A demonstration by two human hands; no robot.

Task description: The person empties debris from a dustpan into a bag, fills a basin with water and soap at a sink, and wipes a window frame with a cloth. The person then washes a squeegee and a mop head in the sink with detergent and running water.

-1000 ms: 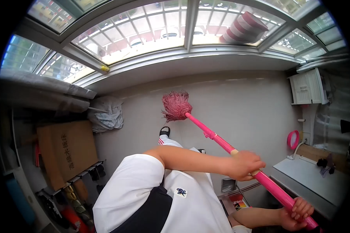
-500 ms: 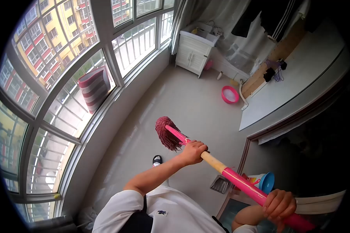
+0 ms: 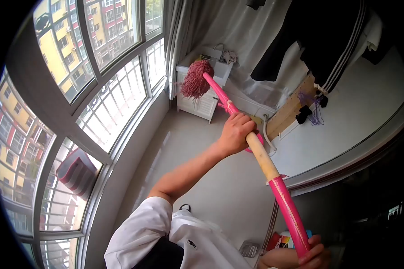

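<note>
Around you, the biggest thing is the curved window wall (image 3: pixel 98 80) on the left, with yellow buildings outside and a striped cushion (image 3: pixel 76 172) lying on its sill. The pale floor (image 3: pixel 220 188) runs from near you to the far end, where a small white cabinet (image 3: pixel 202 105) stands against the wall, under a light curtain (image 3: pixel 220 22). On the right, dark clothes (image 3: pixel 327 40) with white stripes hang from above, over a wide grey tabletop (image 3: pixel 345 130).

You hold a mop with a pink handle (image 3: pixel 285 206). It goes from the near right corner up to the far middle, and a bare wooden part (image 3: pixel 260 154) sits between the two pink parts. The red mop head (image 3: pixel 195 80) is lifted off the floor and shows in front of the white cabinet.

Your left hand (image 3: pixel 235 132) is closed around the handle, just where the wooden part begins, with the arm stretched out from your white sleeve (image 3: pixel 139 233). Your right hand (image 3: pixel 309 255) grips the low end of the handle at the bottom edge of the view, its fingers wrapped on the pink part. Near this hand, a colourful box (image 3: pixel 280 240) and a floor drain (image 3: pixel 249 249) are on the floor.
</note>
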